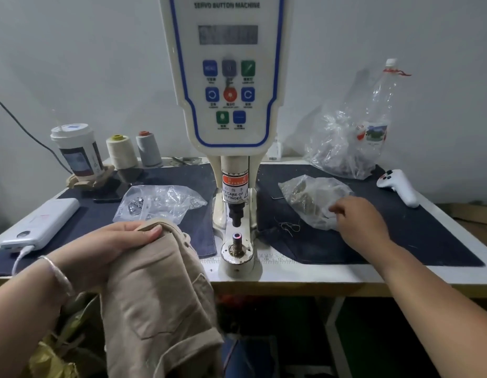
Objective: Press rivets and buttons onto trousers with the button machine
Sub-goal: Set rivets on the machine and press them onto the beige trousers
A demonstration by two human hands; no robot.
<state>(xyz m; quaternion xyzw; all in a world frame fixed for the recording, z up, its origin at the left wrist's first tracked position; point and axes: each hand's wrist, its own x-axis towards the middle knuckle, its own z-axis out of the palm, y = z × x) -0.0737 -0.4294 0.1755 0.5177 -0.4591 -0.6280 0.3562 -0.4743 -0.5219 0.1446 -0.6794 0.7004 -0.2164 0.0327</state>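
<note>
The left hand [114, 241] grips the waistband of the beige trousers [158, 304], thumb clamped over the folded edge, holding them at the counter's [305, 274] front edge, just left of the servo button machine's lower die [237, 238]. The right hand [359, 219] reaches into the small plastic bag of fasteners [310, 200]; its fingers are curled at the bag's mouth, but whether they have pinched a piece I cannot tell. The risks look plain: a rivet could slip from the fingertips onto the dark cloth mat [373, 241], or the loosely held waistband could reach the die creased, setting the button off its mark. Fingers close to the punch [236, 214] are the graver hazard.
</note>
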